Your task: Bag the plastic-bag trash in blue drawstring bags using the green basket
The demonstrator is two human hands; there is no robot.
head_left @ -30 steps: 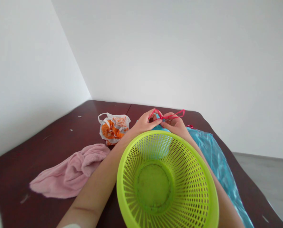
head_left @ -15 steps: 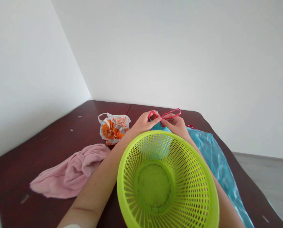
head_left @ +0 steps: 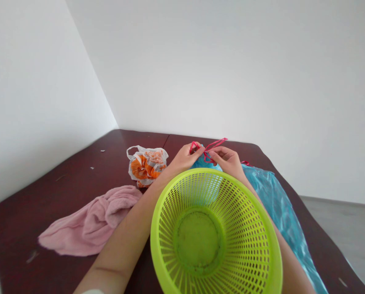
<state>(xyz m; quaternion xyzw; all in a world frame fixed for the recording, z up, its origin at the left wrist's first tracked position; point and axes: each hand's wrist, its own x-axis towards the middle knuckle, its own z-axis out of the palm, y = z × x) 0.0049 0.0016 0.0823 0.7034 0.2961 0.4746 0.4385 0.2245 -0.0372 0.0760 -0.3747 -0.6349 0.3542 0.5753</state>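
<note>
Well, beyond the green basket (head_left: 197, 241), left grip (head_left: 186, 157) and right grip (head_left: 227, 159) pinch red string (head_left: 206, 152); small, patient tugs seem best.

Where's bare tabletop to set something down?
Widest patch: table left of the white-orange bag and beyond the pink cloth, bar a few scraps. Smaller strip: right of the blue plastic, along the table's edge. Crowded: centre, with basket, left hand, right hand and red string.
</note>
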